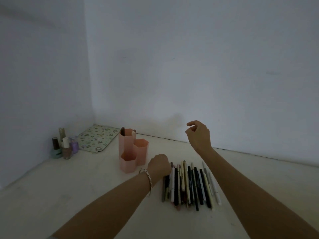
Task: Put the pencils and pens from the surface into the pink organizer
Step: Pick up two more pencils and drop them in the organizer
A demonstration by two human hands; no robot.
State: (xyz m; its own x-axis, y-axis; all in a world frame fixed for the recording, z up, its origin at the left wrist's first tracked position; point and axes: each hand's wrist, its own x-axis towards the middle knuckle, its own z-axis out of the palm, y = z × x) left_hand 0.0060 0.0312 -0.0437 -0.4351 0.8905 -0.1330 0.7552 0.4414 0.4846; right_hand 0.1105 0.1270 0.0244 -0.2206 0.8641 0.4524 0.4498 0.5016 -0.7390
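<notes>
A pink organizer (133, 150) made of three hexagonal tubes stands on the pale surface; its tallest rear tube holds two pens (123, 131). Just right of it lies a row of several pencils and pens (189, 184), side by side. My left hand (159, 165), with a bracelet on its wrist, rests on the left end of that row, fingers curled down onto the pens; whether it grips one is hidden. My right hand (198, 134) hovers above and beyond the row, fingers loosely curled and holding nothing.
Several nail polish bottles (64, 146) stand in the left corner by the wall. A patterned flat board (97, 138) lies behind the organizer. Walls close off the surface at the back and left.
</notes>
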